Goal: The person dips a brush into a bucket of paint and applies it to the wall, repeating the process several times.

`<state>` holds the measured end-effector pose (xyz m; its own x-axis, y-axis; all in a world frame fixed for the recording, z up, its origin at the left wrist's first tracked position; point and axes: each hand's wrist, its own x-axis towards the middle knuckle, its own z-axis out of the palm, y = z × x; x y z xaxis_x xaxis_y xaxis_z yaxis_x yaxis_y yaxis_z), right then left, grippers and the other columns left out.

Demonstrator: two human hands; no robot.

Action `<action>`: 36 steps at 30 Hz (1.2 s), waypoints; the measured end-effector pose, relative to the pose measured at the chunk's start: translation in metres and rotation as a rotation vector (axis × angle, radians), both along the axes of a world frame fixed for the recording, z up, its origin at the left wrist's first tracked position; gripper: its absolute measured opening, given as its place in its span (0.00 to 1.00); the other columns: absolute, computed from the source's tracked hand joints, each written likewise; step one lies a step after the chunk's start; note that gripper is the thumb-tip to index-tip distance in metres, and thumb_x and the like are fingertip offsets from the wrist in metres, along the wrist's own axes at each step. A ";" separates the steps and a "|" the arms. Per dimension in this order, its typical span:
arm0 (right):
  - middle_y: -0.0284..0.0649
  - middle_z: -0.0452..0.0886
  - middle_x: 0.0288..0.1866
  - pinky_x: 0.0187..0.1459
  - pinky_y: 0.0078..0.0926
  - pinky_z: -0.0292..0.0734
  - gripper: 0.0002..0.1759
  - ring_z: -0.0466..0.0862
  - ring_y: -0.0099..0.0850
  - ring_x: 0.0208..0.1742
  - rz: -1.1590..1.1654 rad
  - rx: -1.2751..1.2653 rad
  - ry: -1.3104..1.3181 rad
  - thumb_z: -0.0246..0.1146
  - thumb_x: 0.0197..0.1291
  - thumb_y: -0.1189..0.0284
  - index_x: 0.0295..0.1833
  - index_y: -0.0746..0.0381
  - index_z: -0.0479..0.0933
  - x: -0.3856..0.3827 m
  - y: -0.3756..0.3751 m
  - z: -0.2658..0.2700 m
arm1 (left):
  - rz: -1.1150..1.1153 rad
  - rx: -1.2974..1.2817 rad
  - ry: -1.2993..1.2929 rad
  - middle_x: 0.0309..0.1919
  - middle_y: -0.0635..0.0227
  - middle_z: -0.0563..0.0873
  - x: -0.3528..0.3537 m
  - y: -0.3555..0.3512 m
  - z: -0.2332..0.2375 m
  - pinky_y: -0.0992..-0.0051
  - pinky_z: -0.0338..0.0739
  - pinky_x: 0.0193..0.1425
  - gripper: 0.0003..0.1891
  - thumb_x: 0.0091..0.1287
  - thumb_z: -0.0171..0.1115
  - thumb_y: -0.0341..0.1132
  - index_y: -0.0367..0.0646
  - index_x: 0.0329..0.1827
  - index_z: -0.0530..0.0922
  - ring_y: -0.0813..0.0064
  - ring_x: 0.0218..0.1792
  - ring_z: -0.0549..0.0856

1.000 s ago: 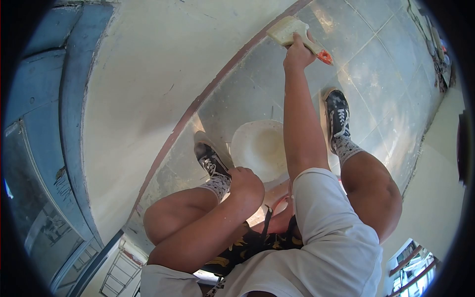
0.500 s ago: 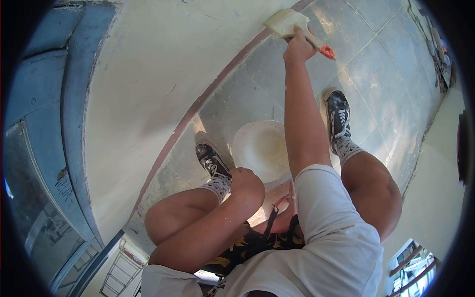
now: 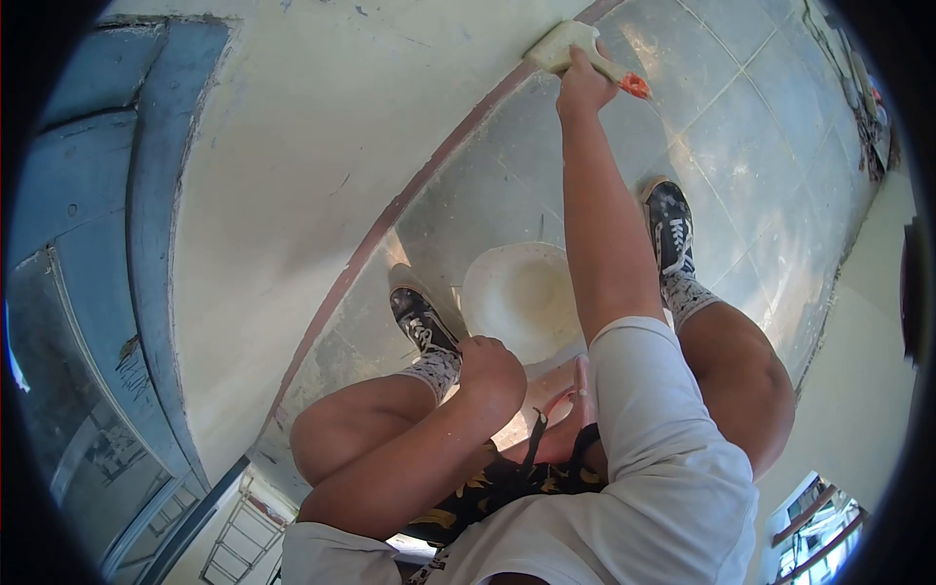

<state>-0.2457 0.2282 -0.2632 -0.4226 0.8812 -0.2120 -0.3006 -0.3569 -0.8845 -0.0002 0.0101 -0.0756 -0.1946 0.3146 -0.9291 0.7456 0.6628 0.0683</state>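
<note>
My right hand is stretched out far ahead and grips a wide paintbrush with an orange handle end. The pale bristles press against the base of the cream wall, right at the dark red skirting line. My left hand is a closed fist resting on my left knee, with nothing seen in it. A white bucket of pale paint stands on the floor between my two black sneakers.
I squat on grey floor tiles. A blue door frame runs along the left. Debris lies at the far right edge. A second wall closes in on the right.
My right hand has pushed the brush further away along the skirting, up to the wall's base. The view has shifted slightly. My left fist stays on the knee.
</note>
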 end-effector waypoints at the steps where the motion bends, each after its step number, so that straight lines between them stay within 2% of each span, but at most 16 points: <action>1: 0.50 0.76 0.53 0.49 0.28 0.78 0.28 0.81 0.35 0.48 -0.004 0.002 -0.001 0.62 0.51 0.83 0.61 0.74 0.67 0.003 0.001 0.012 | 0.008 0.012 0.003 0.42 0.57 0.81 0.001 -0.001 -0.001 0.65 0.68 0.48 0.14 0.55 0.59 0.35 0.37 0.42 0.82 0.61 0.47 0.78; 3: 0.50 0.77 0.52 0.45 0.31 0.81 0.28 0.82 0.36 0.46 -0.007 -0.160 0.201 0.62 0.52 0.83 0.61 0.73 0.67 0.011 0.006 0.042 | -0.001 0.016 0.010 0.42 0.57 0.81 0.001 -0.001 0.000 0.66 0.69 0.48 0.14 0.55 0.59 0.35 0.37 0.41 0.82 0.61 0.47 0.79; 5: 0.50 0.77 0.51 0.41 0.32 0.83 0.27 0.82 0.37 0.43 -0.048 -0.169 0.227 0.62 0.53 0.83 0.60 0.72 0.67 0.020 0.009 0.052 | -0.004 0.015 0.025 0.42 0.57 0.81 -0.001 -0.002 0.001 0.66 0.69 0.47 0.14 0.55 0.58 0.35 0.37 0.41 0.82 0.61 0.47 0.79; 7: 0.49 0.77 0.50 0.41 0.31 0.83 0.27 0.82 0.36 0.44 -0.020 -0.043 0.190 0.62 0.53 0.83 0.60 0.73 0.67 0.023 0.010 0.040 | -0.028 0.035 0.039 0.42 0.57 0.81 -0.001 0.000 0.004 0.65 0.69 0.46 0.14 0.55 0.58 0.35 0.37 0.41 0.82 0.61 0.46 0.79; 8: 0.48 0.77 0.49 0.40 0.30 0.83 0.26 0.82 0.35 0.44 0.013 0.048 0.058 0.62 0.53 0.82 0.60 0.73 0.68 0.011 0.012 0.017 | -0.030 0.037 0.040 0.42 0.57 0.81 0.000 0.000 0.004 0.65 0.69 0.46 0.14 0.55 0.58 0.35 0.37 0.41 0.82 0.61 0.46 0.79; 12: 0.48 0.77 0.50 0.40 0.31 0.83 0.26 0.81 0.34 0.44 0.020 -0.092 0.270 0.61 0.54 0.81 0.60 0.73 0.68 0.011 -0.003 0.089 | -0.030 0.028 0.021 0.42 0.57 0.81 0.000 0.002 0.003 0.64 0.70 0.46 0.14 0.56 0.58 0.35 0.37 0.41 0.82 0.61 0.46 0.79; 15: 0.49 0.77 0.50 0.40 0.34 0.85 0.26 0.81 0.38 0.48 0.005 -0.151 0.386 0.60 0.53 0.84 0.60 0.72 0.67 0.033 0.011 0.084 | -0.019 0.038 0.031 0.42 0.57 0.81 0.000 0.003 0.002 0.64 0.69 0.46 0.13 0.56 0.58 0.34 0.38 0.41 0.82 0.62 0.46 0.79; 20: 0.49 0.76 0.53 0.42 0.31 0.81 0.27 0.80 0.34 0.48 0.020 -0.086 0.139 0.62 0.53 0.83 0.61 0.76 0.67 0.014 -0.013 0.040 | -0.027 0.037 0.042 0.42 0.57 0.81 -0.001 0.003 0.001 0.64 0.69 0.46 0.13 0.56 0.57 0.34 0.38 0.40 0.82 0.61 0.47 0.79; 23: 0.49 0.75 0.54 0.45 0.32 0.80 0.27 0.80 0.33 0.49 0.061 -0.121 0.288 0.63 0.53 0.82 0.60 0.75 0.68 0.021 -0.014 0.120 | -0.002 0.030 0.041 0.42 0.57 0.81 0.003 0.002 0.001 0.64 0.69 0.47 0.13 0.56 0.57 0.34 0.38 0.40 0.82 0.61 0.48 0.79; 25: 0.49 0.75 0.53 0.48 0.34 0.80 0.27 0.80 0.34 0.48 0.064 -0.096 0.337 0.61 0.55 0.82 0.62 0.74 0.66 0.034 0.000 0.133 | -0.007 0.019 0.025 0.42 0.57 0.82 -0.003 0.003 0.004 0.64 0.70 0.46 0.13 0.57 0.56 0.34 0.38 0.40 0.82 0.61 0.47 0.79; 27: 0.48 0.75 0.52 0.47 0.34 0.80 0.27 0.80 0.36 0.47 0.069 -0.201 0.586 0.57 0.58 0.81 0.64 0.72 0.64 0.050 0.008 0.150 | -0.004 0.034 0.055 0.42 0.57 0.82 -0.003 0.002 0.001 0.64 0.70 0.46 0.13 0.57 0.56 0.34 0.38 0.40 0.82 0.61 0.46 0.80; 28: 0.49 0.75 0.54 0.52 0.40 0.78 0.26 0.79 0.40 0.52 0.064 -0.329 0.644 0.57 0.58 0.79 0.63 0.70 0.63 0.049 0.012 0.150 | -0.006 0.047 0.064 0.42 0.57 0.82 0.000 0.001 0.001 0.64 0.70 0.46 0.13 0.56 0.57 0.34 0.38 0.40 0.82 0.61 0.45 0.80; 29: 0.49 0.75 0.54 0.52 0.40 0.78 0.26 0.79 0.40 0.52 0.063 -0.331 0.644 0.57 0.58 0.79 0.63 0.70 0.63 0.044 0.010 0.145 | -0.006 0.045 0.063 0.42 0.57 0.82 0.001 0.001 0.002 0.64 0.70 0.46 0.13 0.56 0.57 0.34 0.38 0.40 0.82 0.61 0.45 0.80; 31: 0.47 0.75 0.54 0.50 0.41 0.80 0.25 0.79 0.38 0.53 0.175 -0.305 0.583 0.56 0.59 0.81 0.63 0.70 0.64 0.022 0.001 0.119 | -0.015 0.025 0.007 0.42 0.57 0.82 -0.001 0.007 0.004 0.64 0.70 0.46 0.13 0.56 0.57 0.34 0.38 0.40 0.82 0.61 0.45 0.80; 32: 0.46 0.75 0.54 0.48 0.40 0.82 0.26 0.80 0.38 0.52 0.125 -0.392 0.528 0.57 0.58 0.82 0.64 0.70 0.64 0.011 -0.012 0.095 | -0.021 0.026 0.010 0.42 0.57 0.82 -0.001 0.008 0.004 0.64 0.70 0.46 0.13 0.56 0.57 0.34 0.38 0.40 0.82 0.61 0.45 0.80; 36: 0.45 0.76 0.52 0.42 0.35 0.83 0.27 0.81 0.36 0.48 0.066 -0.323 0.317 0.57 0.57 0.83 0.64 0.70 0.64 0.039 -0.010 0.063 | -0.010 0.008 -0.006 0.42 0.57 0.82 -0.004 0.006 0.001 0.64 0.71 0.46 0.13 0.56 0.57 0.35 0.39 0.41 0.82 0.61 0.46 0.80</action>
